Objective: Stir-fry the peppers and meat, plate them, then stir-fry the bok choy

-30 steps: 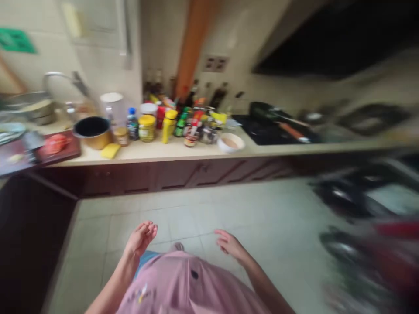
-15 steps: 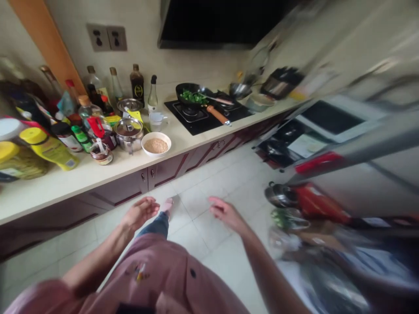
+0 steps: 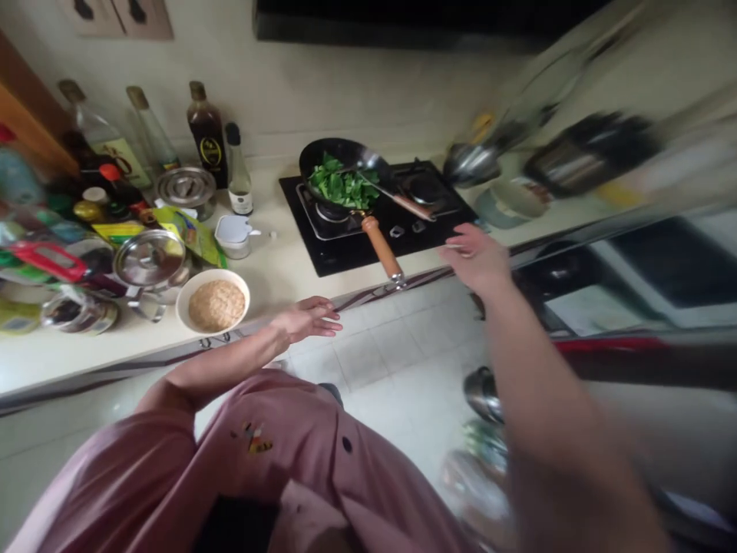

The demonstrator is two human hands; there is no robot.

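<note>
The left hand [image 3: 311,319] is positioned over the front edge of the cream countertop [image 3: 270,273], near the white round bowl [image 3: 246,298] of pale brown, lumpy contents. Its fingers are extended and slightly spread. The right hand [image 3: 477,257] is raised at the right front of the black glass gas hob [image 3: 322,259]. Its fingers are bent forward; blur prevents telling whether the fingertips are pressed together or pinching anything.

The black round wok [image 3: 331,147] is seated on the left burner. Its brown cylindrical wooden handle [image 3: 380,244], fitted with a metal end, projects toward the person past the counter edge, between the two hands. The wok contains green leafy vegetables [image 3: 344,184]. A metal utensil with a brown wooden handle [image 3: 413,206] lies across the right side of the wok; its handle end is near the right hand.

Left of the hob stand the small white lidded container [image 3: 234,236], the clear glass bottle with a black cap [image 3: 239,180] and the dark glass bottle [image 3: 207,146]. The silver metal pot with a lid [image 3: 150,261] stands beside the bowl.
</note>
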